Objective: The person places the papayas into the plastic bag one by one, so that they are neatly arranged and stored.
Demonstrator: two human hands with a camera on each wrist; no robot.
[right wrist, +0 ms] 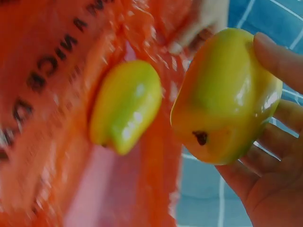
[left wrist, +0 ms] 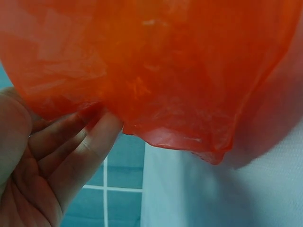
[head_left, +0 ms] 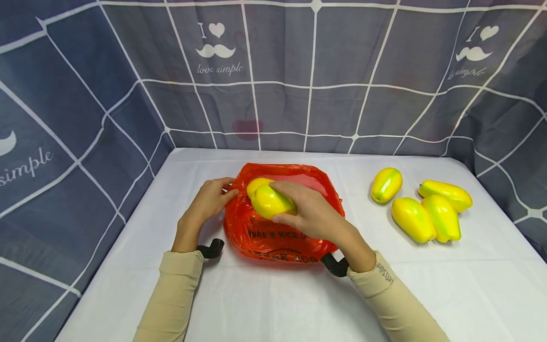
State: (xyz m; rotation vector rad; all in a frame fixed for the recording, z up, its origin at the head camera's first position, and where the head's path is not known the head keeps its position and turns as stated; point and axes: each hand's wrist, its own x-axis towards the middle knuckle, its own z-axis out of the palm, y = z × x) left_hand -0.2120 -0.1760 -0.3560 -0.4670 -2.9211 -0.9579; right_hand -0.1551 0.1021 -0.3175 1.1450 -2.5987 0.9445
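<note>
An open red plastic bag [head_left: 240, 228] with dark printed lettering lies on the white table, its mouth spread upward. At its left rim my left hand [head_left: 210, 199] pinches the bag's edge; the left wrist view shows its fingers [left wrist: 90, 146] against the thin film. Over the bag's mouth my right hand [head_left: 316, 211] grips a yellow-green mango [head_left: 272, 202], thumb on one side and fingers on the other. The right wrist view shows this held mango [right wrist: 225, 101] with a dark stem spot. Another mango [right wrist: 127, 109] lies inside the bag, partly hidden in the head view.
Several more yellow-green mangoes [head_left: 413, 219] lie grouped on the table [head_left: 273, 299] to the right of the bag. A grey cloth [head_left: 282, 109] with white grid lines hangs behind the table and along its sides.
</note>
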